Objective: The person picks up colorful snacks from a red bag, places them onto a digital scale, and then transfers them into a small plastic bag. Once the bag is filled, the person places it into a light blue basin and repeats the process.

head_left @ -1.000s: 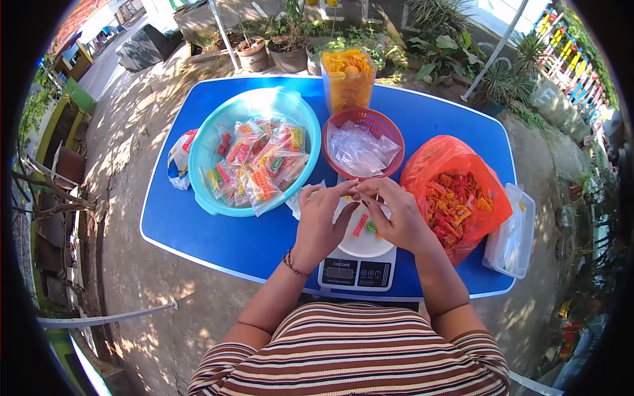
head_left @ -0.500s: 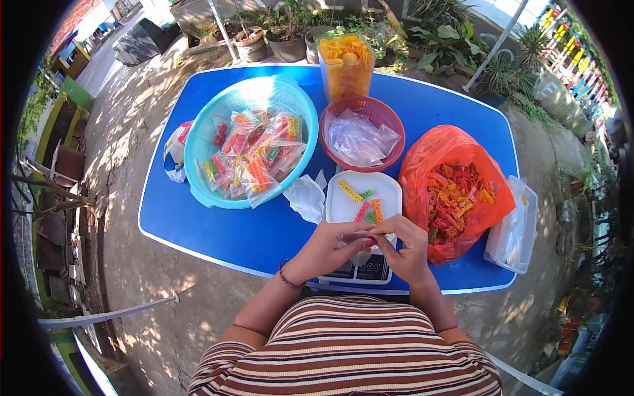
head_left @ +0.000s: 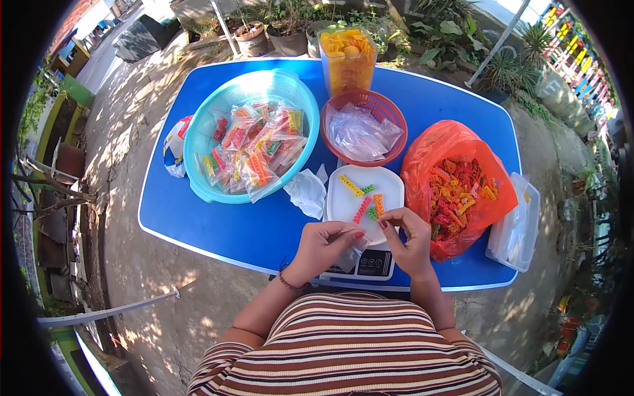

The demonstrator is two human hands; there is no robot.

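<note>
Over the scale (head_left: 385, 272), the left hand (head_left: 318, 251) pinches a clear bag (head_left: 351, 259), partly covering the panel (head_left: 374, 264); whether the right hand's (head_left: 411, 247) fingers meet, I cannot tell. Beyond lie snacks (head_left: 361, 210) on the tray (head_left: 391, 181), amid basin (head_left: 200, 142), basket (head_left: 360, 162) and red bag (head_left: 417, 178) on the desk (head_left: 247, 231).

Right hand (head_left: 412, 245) parted from left hand (head_left: 322, 247) (previously touching), beside orange piece (head_left: 378, 202)

Open lane at the front left: blue table (head_left: 198, 224) stretches below the turquoise basket (head_left: 201, 132). Straight ahead, beyond the white tray (head_left: 388, 181), the red basket (head_left: 380, 105) blocks! Right side's tight, the orange bag (head_left: 422, 158) crowding the right hand (head_left: 411, 244).
</note>
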